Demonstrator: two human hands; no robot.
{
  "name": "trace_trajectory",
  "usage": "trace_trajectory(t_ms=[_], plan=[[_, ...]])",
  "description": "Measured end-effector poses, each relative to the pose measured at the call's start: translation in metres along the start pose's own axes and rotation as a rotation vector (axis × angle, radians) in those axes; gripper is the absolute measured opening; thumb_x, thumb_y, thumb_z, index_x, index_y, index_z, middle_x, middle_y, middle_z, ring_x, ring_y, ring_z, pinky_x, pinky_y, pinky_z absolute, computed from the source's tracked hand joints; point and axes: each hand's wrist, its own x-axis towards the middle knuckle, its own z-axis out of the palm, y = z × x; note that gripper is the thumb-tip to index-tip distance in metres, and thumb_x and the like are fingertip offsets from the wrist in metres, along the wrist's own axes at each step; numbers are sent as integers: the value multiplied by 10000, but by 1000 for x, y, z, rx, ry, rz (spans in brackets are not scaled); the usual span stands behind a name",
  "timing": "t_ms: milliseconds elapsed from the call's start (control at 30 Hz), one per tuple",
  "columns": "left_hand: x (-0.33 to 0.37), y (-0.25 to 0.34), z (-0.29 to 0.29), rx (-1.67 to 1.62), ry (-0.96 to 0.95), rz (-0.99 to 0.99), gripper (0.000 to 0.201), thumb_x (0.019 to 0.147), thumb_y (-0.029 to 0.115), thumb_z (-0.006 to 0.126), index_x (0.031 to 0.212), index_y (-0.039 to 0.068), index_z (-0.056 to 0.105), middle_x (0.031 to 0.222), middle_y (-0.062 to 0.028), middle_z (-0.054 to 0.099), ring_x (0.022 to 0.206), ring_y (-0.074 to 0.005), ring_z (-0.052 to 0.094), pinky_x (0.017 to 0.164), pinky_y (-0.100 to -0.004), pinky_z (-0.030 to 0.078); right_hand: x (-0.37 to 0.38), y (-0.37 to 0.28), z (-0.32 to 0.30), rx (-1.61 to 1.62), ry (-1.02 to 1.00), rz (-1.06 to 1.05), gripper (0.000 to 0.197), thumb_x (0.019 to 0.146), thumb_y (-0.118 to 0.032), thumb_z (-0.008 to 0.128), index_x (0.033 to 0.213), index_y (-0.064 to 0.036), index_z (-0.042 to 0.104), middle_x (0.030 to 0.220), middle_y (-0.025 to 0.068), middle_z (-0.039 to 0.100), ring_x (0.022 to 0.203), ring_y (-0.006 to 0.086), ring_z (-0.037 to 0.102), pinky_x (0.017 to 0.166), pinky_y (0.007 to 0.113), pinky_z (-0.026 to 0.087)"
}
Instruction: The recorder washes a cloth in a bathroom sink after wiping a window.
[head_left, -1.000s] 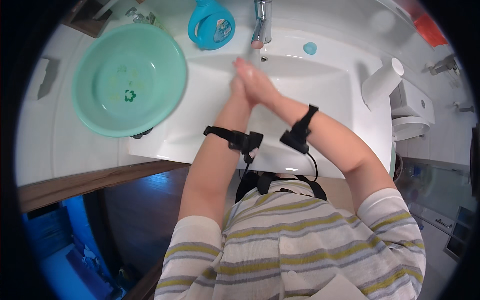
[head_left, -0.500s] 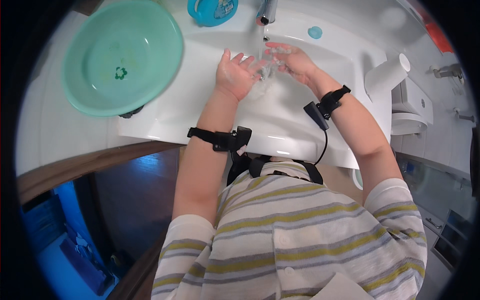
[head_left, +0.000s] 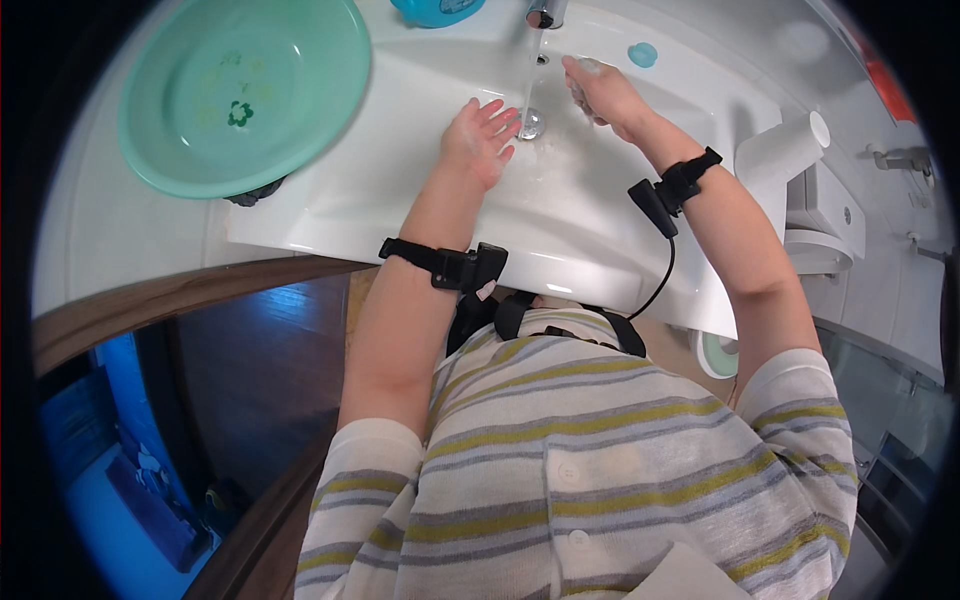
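Water runs from the chrome faucet (head_left: 546, 12) into the white sink (head_left: 420, 90), falling close to the round metal drain (head_left: 531, 124). My left hand (head_left: 478, 140) is wet and open left of the stream, palm up with the fingers spread, holding nothing. Right of the stream, my right hand (head_left: 608, 98) is closed, its fingers curled in toward the palm. Whitish wet patches, like suds, show on its fingers; whether anything lies inside them is hidden. Both hands are above the basin, apart from each other.
A green plastic basin (head_left: 345, 110) stands at the left on the sink's edge. At the back are a blue bottle (head_left: 438, 10) and a small blue cap-like piece (head_left: 642, 54). A white cylinder (head_left: 785, 148) stands right, near a toilet (head_left: 815, 252). Black straps circle both forearms.
My hands have moved apart, out of the water stream. The right hand has gone up and right and curled shut. The left stays open. The drain now shows.
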Motion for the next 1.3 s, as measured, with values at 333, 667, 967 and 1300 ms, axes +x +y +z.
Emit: trace_trajectory(t_ms=[333,667,967,1300], plan=[[8,-11,18,53,-12,-37,436,902,344,246,1216,74,383,1243,-87,425,1161,-201,375,1006,-376,133,-4,-12,12,30,64,-10,366,854,-400,400,671,-85,429,552,-10,391,444,89,340,389,243,254],[25,-10,28,32,28,-49,445,901,356,258,1218,62,362,1249,-122,391,1151,-253,377,987,-466,200,29,0,16,431,104,-234,234,854,-257,413,896,-53,519,676,33,514,503,122,411,468,254,336],[59,17,39,-94,-132,39,469,893,423,269,1146,48,396,1090,-100,485,988,-202,482,855,-386,386,7,-15,57,470,-126,-214,381,831,-184,408,1195,-78,452,858,35,514,781,120,490,707,258,386],[90,-13,52,8,-275,85,340,885,302,329,1022,18,457,1039,-122,508,933,-220,517,783,-372,437,47,31,34,11,174,-294,383,847,-270,388,1154,-58,476,1031,204,530,942,310,508,813,343,386]])
